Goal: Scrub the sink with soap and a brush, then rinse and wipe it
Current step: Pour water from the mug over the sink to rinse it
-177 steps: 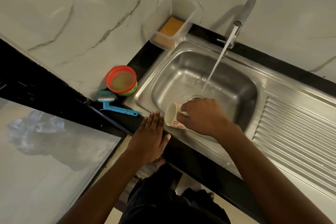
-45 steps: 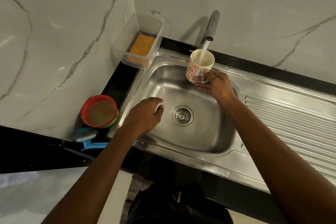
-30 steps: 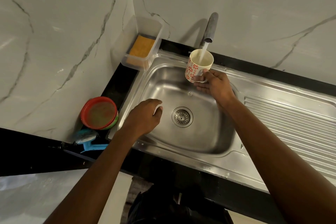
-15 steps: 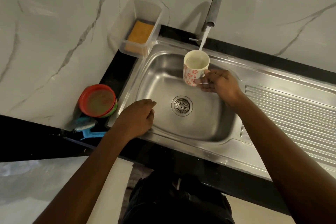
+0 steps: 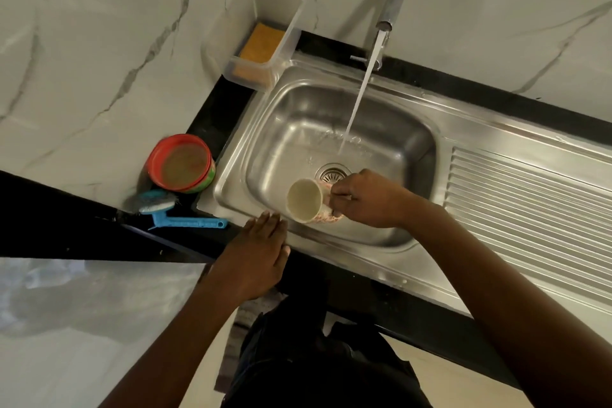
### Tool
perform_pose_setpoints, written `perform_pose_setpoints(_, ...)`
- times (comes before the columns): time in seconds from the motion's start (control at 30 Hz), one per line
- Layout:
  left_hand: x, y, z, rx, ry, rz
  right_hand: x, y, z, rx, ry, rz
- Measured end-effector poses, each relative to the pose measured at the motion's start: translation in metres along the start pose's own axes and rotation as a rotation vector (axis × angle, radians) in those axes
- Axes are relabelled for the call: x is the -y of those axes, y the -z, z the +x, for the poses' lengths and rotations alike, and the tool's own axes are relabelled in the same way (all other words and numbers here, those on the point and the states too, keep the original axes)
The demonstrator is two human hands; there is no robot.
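Note:
The steel sink (image 5: 291, 116) has water streaming from the tap (image 5: 394, 0) into its basin, landing just behind the drain (image 5: 331, 172). My right hand (image 5: 367, 199) grips a white mug with a red flower pattern (image 5: 306, 200) by its handle, tipped on its side with its mouth facing the near left wall of the basin. My left hand (image 5: 258, 252) lies flat on the sink's front rim, fingers together, holding nothing. A blue brush (image 5: 172, 212) lies on the black counter left of the sink. Behind it stands a red tub of soap (image 5: 180, 162).
A clear plastic box with an orange sponge (image 5: 261, 43) stands at the sink's back left corner. The ribbed drainboard (image 5: 530, 209) extends to the right. Marble walls close in the back and left. A glossy surface (image 5: 82, 325) lies low at the left.
The mug has come away from under the tap, down to the near side of the basin, and tipped onto its side. My left hand has drawn back from the basin to the front rim.

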State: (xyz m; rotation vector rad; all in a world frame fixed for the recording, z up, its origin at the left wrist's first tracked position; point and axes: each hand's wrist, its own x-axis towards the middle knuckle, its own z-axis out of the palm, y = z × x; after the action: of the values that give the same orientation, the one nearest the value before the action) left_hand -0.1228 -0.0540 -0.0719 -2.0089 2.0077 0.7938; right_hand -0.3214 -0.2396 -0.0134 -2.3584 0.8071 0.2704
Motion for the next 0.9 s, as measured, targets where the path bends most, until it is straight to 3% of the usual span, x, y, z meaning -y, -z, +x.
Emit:
perform_pose_setpoints(0.27,-0.011,-0.023,0.006,0.003,-0.024,0.008,0.01,-0.007,-0.023,-0.017,0.032,-0.189)
perform_pose_setpoints(0.9,-0.107,-0.043,0.028,0.09,-0.238,0.129,-0.038,-0.004,-0.125,-0.101,-0.071,-0.142)
